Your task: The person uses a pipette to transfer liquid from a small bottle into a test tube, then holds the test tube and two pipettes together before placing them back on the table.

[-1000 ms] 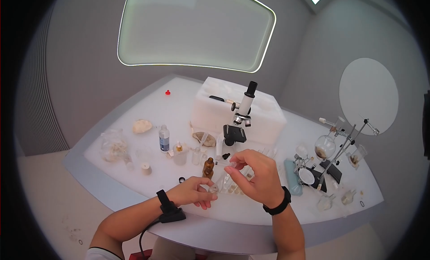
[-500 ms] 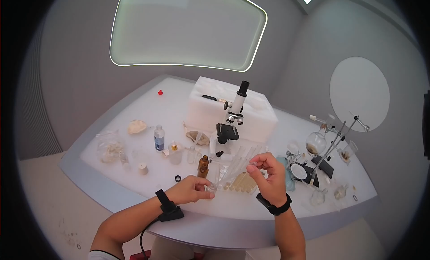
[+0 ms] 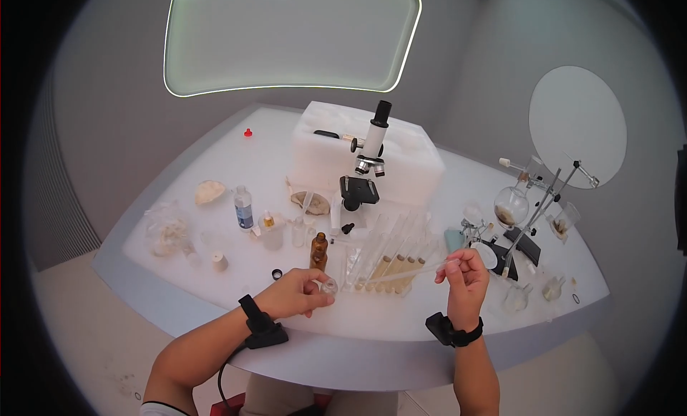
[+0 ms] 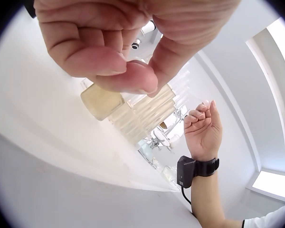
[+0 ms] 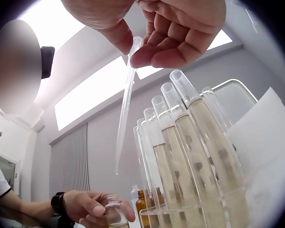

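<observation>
My left hand [image 3: 290, 294] holds a small clear glass bottle [image 3: 329, 287] just above the table's front edge; pale yellowish liquid shows in the bottle [image 4: 102, 101] in the left wrist view. Thumb and fingers of my right hand [image 3: 465, 286] pinch the bulb end of a clear dropper [image 5: 125, 111]. This dropper slants down to the left, its tip apart from the bottle. Between the hands stand several test tubes [image 5: 202, 156] with cloudy yellowish liquid, in a clear rack. An open brown bottle [image 3: 319, 254] stands behind my left hand.
Behind the tubes are a microscope [image 3: 371, 147] and a white foam block [image 3: 422, 165]. At right stands a round flask [image 3: 511, 205] on a metal stand. Toward the left are a labelled bottle [image 3: 243, 210], a plastic bag [image 3: 168, 233] and a black ring [image 3: 277, 274].
My right hand has moved right, away from my left hand and the brown bottle, carrying the dropper. My left hand still holds the small bottle. The head view has shifted slightly.
</observation>
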The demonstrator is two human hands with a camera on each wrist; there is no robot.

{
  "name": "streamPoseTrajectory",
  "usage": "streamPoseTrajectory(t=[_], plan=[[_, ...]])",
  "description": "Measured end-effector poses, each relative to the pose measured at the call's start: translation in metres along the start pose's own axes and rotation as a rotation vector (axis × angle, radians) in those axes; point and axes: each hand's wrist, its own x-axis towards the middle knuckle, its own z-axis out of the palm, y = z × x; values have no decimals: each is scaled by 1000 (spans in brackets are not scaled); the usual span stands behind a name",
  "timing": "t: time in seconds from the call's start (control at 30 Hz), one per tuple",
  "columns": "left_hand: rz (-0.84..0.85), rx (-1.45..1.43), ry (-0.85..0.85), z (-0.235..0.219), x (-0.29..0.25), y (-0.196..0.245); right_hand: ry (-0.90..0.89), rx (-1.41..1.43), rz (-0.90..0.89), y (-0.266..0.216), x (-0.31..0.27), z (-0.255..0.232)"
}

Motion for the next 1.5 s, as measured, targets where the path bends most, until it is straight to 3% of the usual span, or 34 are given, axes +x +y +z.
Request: streamPoseTrajectory(t=[0.37, 0.47, 0.57, 0.67, 0.83, 1.2, 1.5], plan=[[-5, 0, -10, 4, -8, 16, -8, 108, 149, 6, -12, -3], [9, 2, 80, 7, -12, 23, 6, 84, 167, 8, -12, -3], [103, 40, 219, 5, -11, 23, -1, 94, 170, 11, -11, -4], [239, -106, 368, 4, -10, 22, 20, 90, 183, 14, -12, -2], [241, -201, 382, 2, -9, 21, -3, 94, 278, 13, -14, -2], [310, -271, 356, 0, -9, 16, 4, 272, 297, 11, -16, -2], [253, -247, 347, -2, -13, 18, 32, 336, 329, 7, -21, 1]])
